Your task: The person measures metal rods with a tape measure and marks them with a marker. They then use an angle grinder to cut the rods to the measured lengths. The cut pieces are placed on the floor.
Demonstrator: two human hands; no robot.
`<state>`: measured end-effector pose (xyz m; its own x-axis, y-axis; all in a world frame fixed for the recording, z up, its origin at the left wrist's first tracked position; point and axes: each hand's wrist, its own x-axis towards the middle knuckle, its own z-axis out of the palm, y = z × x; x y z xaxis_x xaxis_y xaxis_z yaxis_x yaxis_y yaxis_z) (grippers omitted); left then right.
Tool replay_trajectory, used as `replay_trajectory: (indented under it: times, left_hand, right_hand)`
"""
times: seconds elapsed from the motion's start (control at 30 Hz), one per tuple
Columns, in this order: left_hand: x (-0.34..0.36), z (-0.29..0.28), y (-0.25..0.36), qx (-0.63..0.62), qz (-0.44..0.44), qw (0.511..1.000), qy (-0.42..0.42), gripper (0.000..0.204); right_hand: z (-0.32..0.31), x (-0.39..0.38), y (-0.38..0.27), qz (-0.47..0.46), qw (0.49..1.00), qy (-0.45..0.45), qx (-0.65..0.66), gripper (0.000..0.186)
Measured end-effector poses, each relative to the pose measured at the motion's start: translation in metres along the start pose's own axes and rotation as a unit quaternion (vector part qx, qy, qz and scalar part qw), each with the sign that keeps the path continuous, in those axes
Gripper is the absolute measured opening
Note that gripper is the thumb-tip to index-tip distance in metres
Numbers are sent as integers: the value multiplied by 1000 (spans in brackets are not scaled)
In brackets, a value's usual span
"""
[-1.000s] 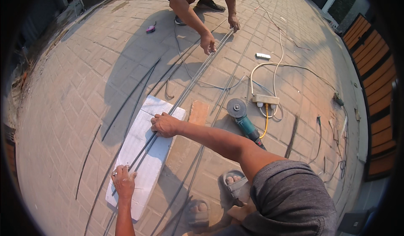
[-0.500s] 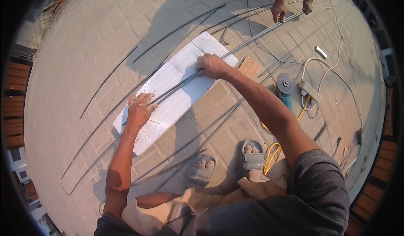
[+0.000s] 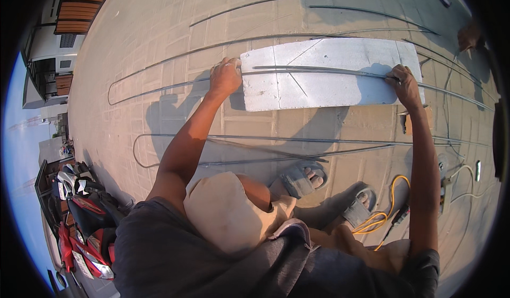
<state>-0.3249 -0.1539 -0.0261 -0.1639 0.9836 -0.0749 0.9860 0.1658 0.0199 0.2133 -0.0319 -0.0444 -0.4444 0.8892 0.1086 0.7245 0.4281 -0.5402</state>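
Observation:
A long white foam block (image 3: 329,92) lies on the paving, with thin steel rods (image 3: 319,71) running lengthwise over it. My left hand (image 3: 226,78) is closed around a rod at the block's left end. One rod ends on the block just to the right of that hand. Near the block's right end, the fingers of my right hand (image 3: 404,84) are pinched on the rods, which run on past it to the right. Behind the block and out to the left lies a rod bent into a hairpin (image 3: 159,64). Dark pencil-like lines mark the foam.
A second hairpin rod (image 3: 255,137) lies between the block and my sandals (image 3: 303,178). More straight rods (image 3: 255,6) lie farther off. A yellow cable (image 3: 390,213) is by my right foot. Another person's hand (image 3: 469,36) shows at the right rim. Motorbikes (image 3: 87,218) stand at left.
The view has swung round, so the block now lies nearly level. My hands are farther apart, the left now at the block's left end. The other person's hands no longer show on the rods.

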Motion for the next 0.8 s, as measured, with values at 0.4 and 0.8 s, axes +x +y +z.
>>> replay_trajectory:
  times: [0.4,0.8]
  left_hand:
    - [6,3,5,-159,-15,983,-95,29]
    - [-7,28,-4,-31,152,987,35,14]
  right_hand:
    - [-2,4,-6,-30,999,4,10,17]
    - [-5,17,1,-106,975,-41,-192,8]
